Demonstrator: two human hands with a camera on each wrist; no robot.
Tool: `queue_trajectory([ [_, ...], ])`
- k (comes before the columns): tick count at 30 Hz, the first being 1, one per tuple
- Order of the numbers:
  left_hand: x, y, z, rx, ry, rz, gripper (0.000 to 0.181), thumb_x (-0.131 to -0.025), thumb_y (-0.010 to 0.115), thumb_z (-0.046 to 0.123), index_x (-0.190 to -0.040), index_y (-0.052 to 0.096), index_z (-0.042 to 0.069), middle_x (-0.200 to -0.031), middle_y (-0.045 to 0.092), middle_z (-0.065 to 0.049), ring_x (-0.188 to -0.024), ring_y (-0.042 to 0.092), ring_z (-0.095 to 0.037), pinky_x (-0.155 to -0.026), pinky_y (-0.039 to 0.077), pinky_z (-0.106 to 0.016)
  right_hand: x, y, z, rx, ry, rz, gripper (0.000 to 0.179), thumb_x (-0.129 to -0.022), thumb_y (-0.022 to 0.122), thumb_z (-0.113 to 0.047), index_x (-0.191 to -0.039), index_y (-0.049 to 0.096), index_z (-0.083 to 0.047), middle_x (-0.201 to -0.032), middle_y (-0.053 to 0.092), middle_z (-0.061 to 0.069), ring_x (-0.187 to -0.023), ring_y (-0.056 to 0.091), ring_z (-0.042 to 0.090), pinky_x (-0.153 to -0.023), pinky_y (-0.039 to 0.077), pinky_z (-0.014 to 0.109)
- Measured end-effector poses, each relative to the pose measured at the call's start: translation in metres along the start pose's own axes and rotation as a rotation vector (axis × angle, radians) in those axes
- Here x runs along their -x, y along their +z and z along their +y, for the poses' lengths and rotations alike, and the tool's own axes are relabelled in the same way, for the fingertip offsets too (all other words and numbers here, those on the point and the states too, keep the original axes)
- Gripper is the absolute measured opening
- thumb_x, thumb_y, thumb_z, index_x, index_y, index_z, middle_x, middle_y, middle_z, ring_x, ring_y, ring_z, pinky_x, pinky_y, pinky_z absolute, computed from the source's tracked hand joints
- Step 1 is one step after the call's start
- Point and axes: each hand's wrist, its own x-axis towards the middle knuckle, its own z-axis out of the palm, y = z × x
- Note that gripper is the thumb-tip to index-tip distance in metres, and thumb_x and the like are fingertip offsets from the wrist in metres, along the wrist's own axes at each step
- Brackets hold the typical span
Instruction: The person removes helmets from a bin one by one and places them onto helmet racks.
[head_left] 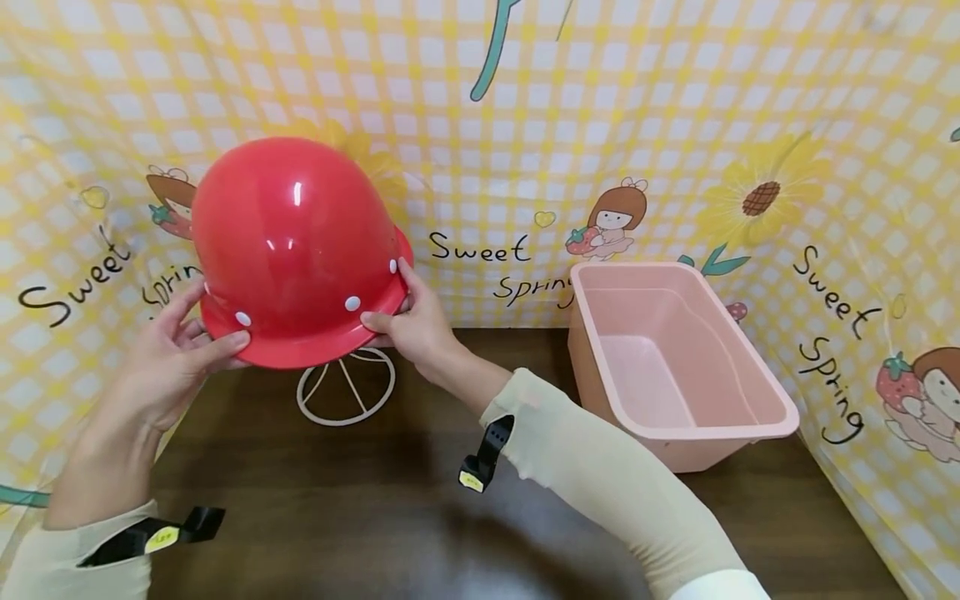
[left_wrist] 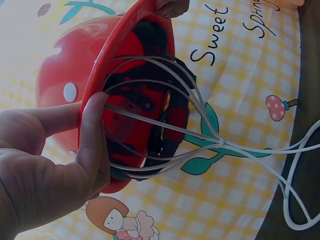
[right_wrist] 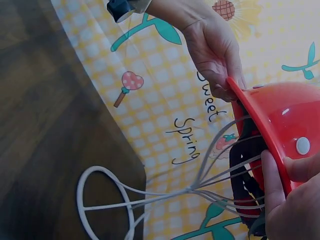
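Observation:
A red hard hat (head_left: 288,242) with white round rivets sits over a white wire stand (head_left: 347,408). My left hand (head_left: 183,358) pinches the brim on the left, thumb on the outer face and fingers underneath. On the right side of the brim, my right hand (head_left: 416,321) holds it the same way. In the left wrist view, the stand's thin white wires (left_wrist: 165,122) reach up into the hat's dark inner harness (left_wrist: 172,125). From the right wrist view, the wires narrow to a waist and spread into a ring-shaped base (right_wrist: 80,200) on the table.
A pink rectangular bin (head_left: 675,358), open at the top, stands to the right on the dark wooden table (head_left: 337,500). Yellow checked cloth (head_left: 480,150) with printed figures and lettering hangs behind and at both sides.

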Motion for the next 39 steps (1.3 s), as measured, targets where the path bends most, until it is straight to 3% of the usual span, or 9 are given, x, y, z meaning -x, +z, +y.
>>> queue_trajectory([
  [6, 0.005, -0.005, -0.009, -0.01, -0.046, -0.004, 0.074, -0.096, 0.056, -0.014, -0.16, 0.03, 0.014, -0.117, 0.071, -0.002, -0.09, 0.076, -0.021, -0.07, 0.062, -0.035, 0.001, -0.004, 0.015, -0.028, 0.037, -0.002, 0.091, -0.09, 0.069, 0.01, -0.163, 0.025, -0.021, -0.13, 0.062, 0.01, -0.103, 0.072, 0.03, -0.082, 0.059, 0.049],
  [13, 0.009, -0.007, -0.014, -0.012, -0.054, -0.009, 0.08, -0.096, 0.055, -0.015, -0.163, 0.024, 0.017, -0.123, 0.069, 0.0, -0.094, 0.075, -0.02, -0.07, 0.062, -0.036, 0.001, -0.005, 0.023, 0.003, 0.045, -0.008, 0.092, -0.09, 0.069, 0.01, -0.163, 0.024, -0.024, -0.123, 0.062, 0.01, -0.097, 0.074, 0.03, -0.071, 0.062, 0.04],
  [21, 0.01, -0.006, -0.017, -0.019, -0.074, -0.017, 0.086, -0.096, 0.055, -0.015, -0.165, 0.018, 0.023, -0.126, 0.064, 0.002, -0.095, 0.075, -0.018, -0.071, 0.062, -0.036, 0.002, -0.006, 0.027, 0.029, 0.066, 0.004, 0.093, -0.09, 0.07, 0.008, -0.163, 0.025, -0.029, -0.107, 0.065, 0.01, -0.095, 0.074, 0.025, -0.072, 0.063, 0.04],
  [27, 0.009, -0.007, -0.018, -0.023, -0.056, -0.057, 0.084, -0.097, 0.053, -0.016, -0.164, 0.022, 0.024, -0.132, 0.06, 0.0, -0.1, 0.074, -0.018, -0.074, 0.062, -0.037, 0.002, -0.008, 0.025, 0.046, 0.051, -0.012, 0.094, -0.09, 0.069, 0.01, -0.163, 0.023, -0.026, -0.107, 0.066, 0.01, -0.096, 0.074, 0.028, -0.071, 0.063, 0.04],
  [31, 0.008, -0.01, -0.018, -0.019, -0.046, -0.074, 0.082, -0.097, 0.052, -0.016, -0.163, 0.023, 0.023, -0.133, 0.06, 0.0, -0.102, 0.074, -0.018, -0.075, 0.062, -0.036, 0.002, -0.009, 0.022, 0.081, 0.047, -0.036, 0.095, -0.09, 0.07, 0.01, -0.164, 0.021, -0.025, -0.105, 0.067, 0.011, -0.088, 0.075, 0.028, -0.068, 0.063, 0.038],
  [39, 0.01, -0.014, -0.007, -0.15, -0.096, 0.006, 0.072, -0.1, 0.057, -0.003, -0.162, 0.03, 0.023, -0.127, 0.052, -0.001, -0.094, 0.073, -0.011, -0.075, 0.061, -0.025, 0.002, -0.015, 0.017, 0.236, 0.01, -0.061, 0.088, -0.09, 0.072, 0.005, -0.162, 0.027, -0.018, -0.102, 0.064, 0.011, -0.081, 0.073, 0.025, -0.071, 0.063, 0.038],
])
